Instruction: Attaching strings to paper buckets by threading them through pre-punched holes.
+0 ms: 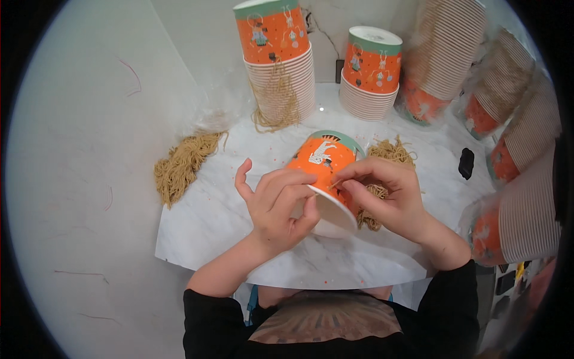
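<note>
An orange paper cup (326, 164) with a green base band and printed figures lies tilted on its side in front of me, its white rim toward me. My left hand (276, 204) grips it at the rim, thumb by the open mouth and fingers on the outer wall, with the little finger raised. Close to the rim, my right hand (388, 194) pinches a short tan string (335, 184) against the cup's side. Partly behind the right hand rests a bundle of tan strings (391, 151). How the string meets the cup wall is too small to make out.
A thicker bundle of tan strings (186, 166) lies at left on the marbled table (209, 239). Nested cups stand behind in a tall stack (280, 84) and a shorter stack (371, 75). Several plastic-wrapped cup stacks (445, 54) line the right side, near a small black object (466, 163).
</note>
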`<action>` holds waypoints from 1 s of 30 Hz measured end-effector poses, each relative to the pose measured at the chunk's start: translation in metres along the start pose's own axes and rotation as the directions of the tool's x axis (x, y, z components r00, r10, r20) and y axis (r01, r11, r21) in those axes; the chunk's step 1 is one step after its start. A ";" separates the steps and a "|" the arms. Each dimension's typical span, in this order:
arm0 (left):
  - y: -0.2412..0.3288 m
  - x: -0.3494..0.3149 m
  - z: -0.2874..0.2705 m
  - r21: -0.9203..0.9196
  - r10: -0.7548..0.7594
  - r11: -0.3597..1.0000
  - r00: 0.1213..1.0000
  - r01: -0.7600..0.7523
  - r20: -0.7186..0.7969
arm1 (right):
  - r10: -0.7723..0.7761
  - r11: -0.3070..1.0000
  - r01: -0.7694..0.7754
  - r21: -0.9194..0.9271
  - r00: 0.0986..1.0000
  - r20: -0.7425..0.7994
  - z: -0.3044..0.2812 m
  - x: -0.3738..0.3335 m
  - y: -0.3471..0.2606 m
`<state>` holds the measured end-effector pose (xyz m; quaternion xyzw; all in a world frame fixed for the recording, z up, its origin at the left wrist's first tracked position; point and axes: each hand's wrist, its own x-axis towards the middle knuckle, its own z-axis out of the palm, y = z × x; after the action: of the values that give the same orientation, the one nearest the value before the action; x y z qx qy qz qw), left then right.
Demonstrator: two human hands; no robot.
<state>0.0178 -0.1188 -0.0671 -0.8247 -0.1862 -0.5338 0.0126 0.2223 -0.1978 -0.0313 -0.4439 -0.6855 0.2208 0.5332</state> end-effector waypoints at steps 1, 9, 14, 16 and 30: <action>0.003 0.008 -0.003 0.000 0.014 1.000 1.000 -0.014 -0.006 | 0.022 0.999 -0.020 0.050 0.999 -0.030 -0.001 0.000 -0.001; 0.025 0.077 -0.034 -0.090 -0.129 0.981 0.922 0.173 0.366 | -0.062 0.988 0.057 -0.143 0.998 -0.032 -0.005 0.014 -0.029; 0.025 0.090 -0.044 -0.173 -0.248 0.904 0.809 0.391 0.533 | 0.089 0.995 -0.082 -0.064 0.990 0.105 -0.009 0.027 -0.039; 0.015 0.092 -0.046 -0.219 -0.268 0.847 0.745 0.485 0.611 | 0.231 0.972 -0.236 -0.015 0.935 0.269 -0.013 0.029 -0.037; -0.027 0.089 -0.007 -0.440 0.334 0.447 0.311 0.779 0.890 | 0.041 0.996 -0.074 0.049 0.874 0.484 -0.035 0.023 -0.029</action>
<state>0.0352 -0.0688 0.0096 -0.8006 -0.0049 0.0263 -0.5985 0.2427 -0.1990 0.0157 -0.3773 -0.7756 0.3625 0.3530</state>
